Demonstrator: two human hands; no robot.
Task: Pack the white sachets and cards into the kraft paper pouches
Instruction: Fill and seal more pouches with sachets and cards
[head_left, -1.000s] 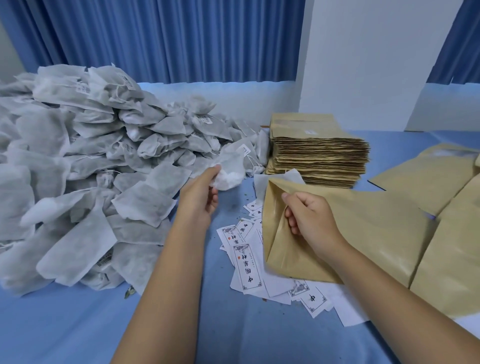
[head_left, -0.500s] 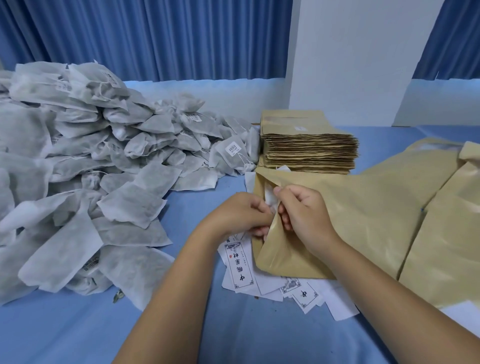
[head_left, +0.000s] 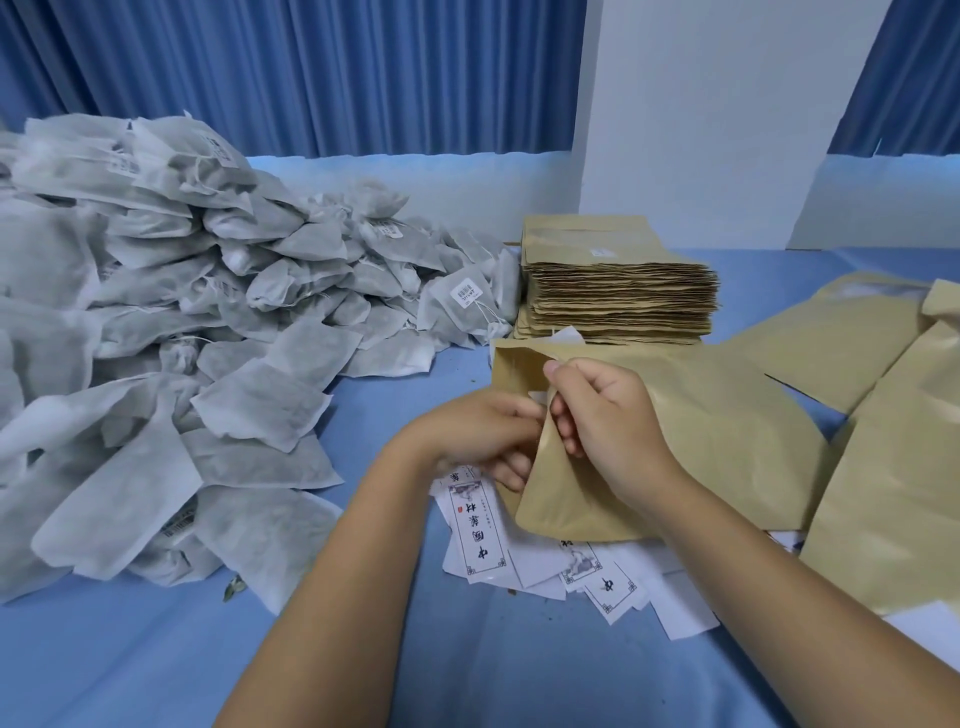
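One pouch (head_left: 717, 441) in left hand (head_left: 475, 436), right hand (head_left: 610, 423)

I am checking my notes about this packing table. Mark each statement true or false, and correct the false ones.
1. The right hand pinches the edge of a kraft pouch. True.
2. The pouch stack stands left of the sachet heap. False: it stands right of the heap.
3. Some printed cards lie partly under the held pouch. True.
4. The left hand rests on the sachet heap. False: it is at the pouch's mouth, next to the right hand.
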